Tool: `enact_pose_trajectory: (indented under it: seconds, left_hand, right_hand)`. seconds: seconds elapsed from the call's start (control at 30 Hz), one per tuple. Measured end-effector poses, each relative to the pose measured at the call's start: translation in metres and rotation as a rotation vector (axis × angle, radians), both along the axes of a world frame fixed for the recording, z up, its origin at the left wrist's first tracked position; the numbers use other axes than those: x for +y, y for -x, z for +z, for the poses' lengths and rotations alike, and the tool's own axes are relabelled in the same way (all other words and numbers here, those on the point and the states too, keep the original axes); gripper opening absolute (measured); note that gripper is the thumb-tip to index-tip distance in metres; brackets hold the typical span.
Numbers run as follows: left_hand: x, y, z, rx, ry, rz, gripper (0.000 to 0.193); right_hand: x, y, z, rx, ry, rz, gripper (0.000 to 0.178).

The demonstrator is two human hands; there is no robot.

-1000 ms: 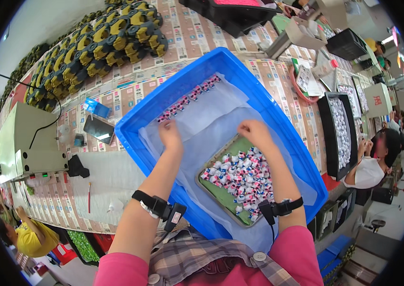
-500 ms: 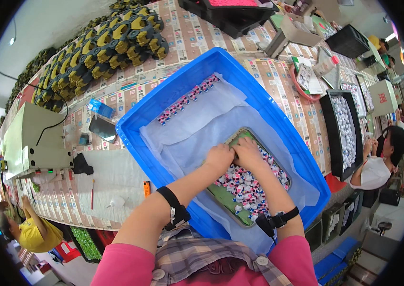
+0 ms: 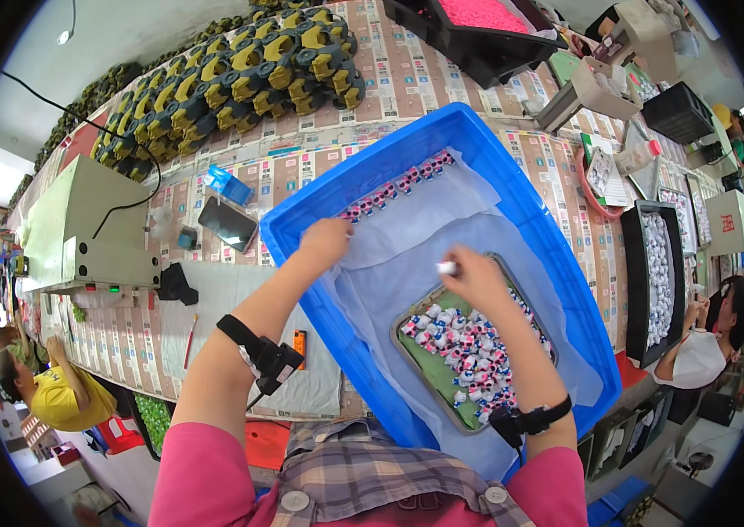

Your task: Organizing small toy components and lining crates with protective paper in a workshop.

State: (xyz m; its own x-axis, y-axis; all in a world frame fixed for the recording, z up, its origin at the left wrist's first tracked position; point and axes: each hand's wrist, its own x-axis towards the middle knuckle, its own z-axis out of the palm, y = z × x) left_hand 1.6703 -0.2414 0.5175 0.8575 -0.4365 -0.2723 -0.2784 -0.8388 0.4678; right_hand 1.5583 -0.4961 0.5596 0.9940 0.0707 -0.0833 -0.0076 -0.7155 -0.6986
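A large blue plastic tub (image 3: 526,189) stands before me, lined with thin white sheets (image 3: 407,230). Along its far left side runs a row of small pink, white and blue figures (image 3: 403,185). My left hand (image 3: 326,242) is at the near end of that row, its fingers closed in a pinch; what they hold is hidden. Above the far edge of a green-bottomed tray (image 3: 432,376), my right hand (image 3: 483,283) pinches a small white piece (image 3: 448,268). Many similar small figures (image 3: 469,347) lie heaped in the tray, inside the tub.
Left of the tub are a phone (image 3: 228,222), a blue box (image 3: 230,185), an orange cutter (image 3: 300,349) and a pale metal cabinet (image 3: 82,230). Yellow-and-black parts (image 3: 249,70) are stacked beyond. A black bin of white pieces (image 3: 657,277) stands right, near a person (image 3: 697,351).
My hands have come apart: the left moved out to the row's near end, the right rose slightly off the heap with a small white piece. The view has shifted.
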Motion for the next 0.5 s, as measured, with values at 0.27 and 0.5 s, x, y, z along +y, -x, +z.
enact_pose_trajectory:
  seconds: [0.27, 0.5]
  left_hand:
    - [0.016, -0.024, -0.022, 0.071, -0.398, -0.070, 0.020]
    - [0.012, -0.019, -0.005, -0.005, -0.331, 0.011, 0.014]
  right_hand:
    - [0.134, -0.069, -0.072, -0.088, -0.126, -0.098, 0.027]
    - [0.172, -0.079, -0.100, -0.255, -0.076, -0.202, 0.022]
